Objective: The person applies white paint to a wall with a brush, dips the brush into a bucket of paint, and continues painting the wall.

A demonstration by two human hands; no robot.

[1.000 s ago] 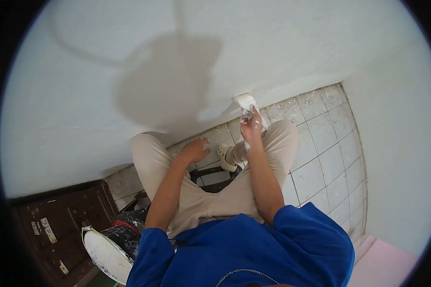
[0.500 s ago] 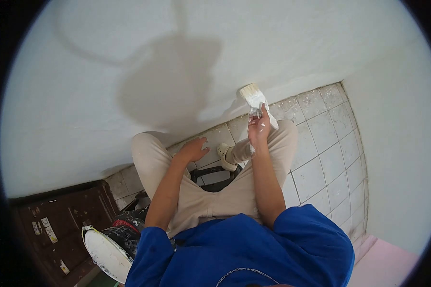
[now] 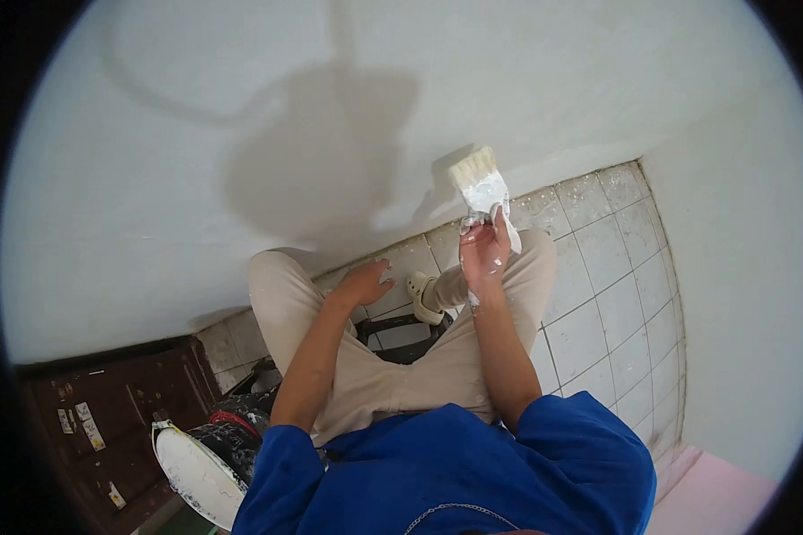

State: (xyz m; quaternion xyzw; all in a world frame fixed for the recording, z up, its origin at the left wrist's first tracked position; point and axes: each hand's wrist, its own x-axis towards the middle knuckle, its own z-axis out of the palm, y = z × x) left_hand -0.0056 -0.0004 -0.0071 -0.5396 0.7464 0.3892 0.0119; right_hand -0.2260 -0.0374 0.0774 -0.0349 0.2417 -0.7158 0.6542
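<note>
My right hand [image 3: 484,250] is closed around the handle of a wide paintbrush [image 3: 484,189], its pale bristles pointing up toward the white wall [image 3: 553,80]. The brush's shadow falls a little to the left of the bristles, so they look apart from the wall. White paint smears the brush and spots my fingers and wrist. My left hand [image 3: 364,283] holds nothing; its thumb and fingers are apart, over the inner side of my left knee.
A paint-spattered bucket [image 3: 232,437] with a white, paint-covered lid or tray [image 3: 192,473] stands at lower left, near a brown wooden door [image 3: 89,428]. Tiled floor [image 3: 602,294] runs along the wall to a corner at right. A dark stool [image 3: 406,343] shows between my legs.
The brush has drawn back from the wall and turned more upright, its broad side now facing me. My right hand has rotated with it. My left hand has barely moved.
</note>
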